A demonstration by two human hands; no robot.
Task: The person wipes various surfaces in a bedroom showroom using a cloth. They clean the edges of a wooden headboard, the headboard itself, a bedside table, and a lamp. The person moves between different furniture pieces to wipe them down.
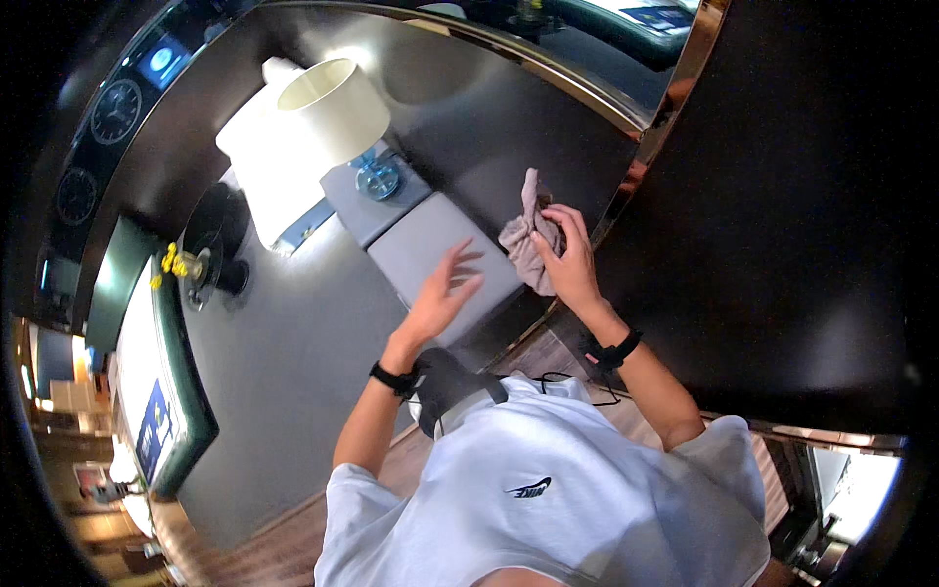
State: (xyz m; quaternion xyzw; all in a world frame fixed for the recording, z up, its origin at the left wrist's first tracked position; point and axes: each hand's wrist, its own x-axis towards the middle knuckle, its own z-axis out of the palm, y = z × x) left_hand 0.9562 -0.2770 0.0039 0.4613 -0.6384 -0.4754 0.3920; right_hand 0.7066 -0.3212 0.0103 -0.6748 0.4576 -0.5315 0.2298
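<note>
A crumpled mauve cloth [531, 246] is gripped by my right hand [574, 260], near the metal-trimmed edge of the dark counter [279, 352]. To the left, my left hand [443, 293] holds nothing; its fingers are spread over a flat light-grey padded block [433, 242]. Whether they touch its surface I cannot tell. Beyond that block lies a darker grey one [345, 194], and a blue glass vessel [378, 180] stands on it.
A lamp with a cream shade [337, 110] glows behind the blocks, beside a bright white object [271, 169]. Yellow flowers [172, 263] stand near a green-edged panel [180, 381]. Wall clocks [116, 111] line the far left. A person [110, 490] appears in the distance.
</note>
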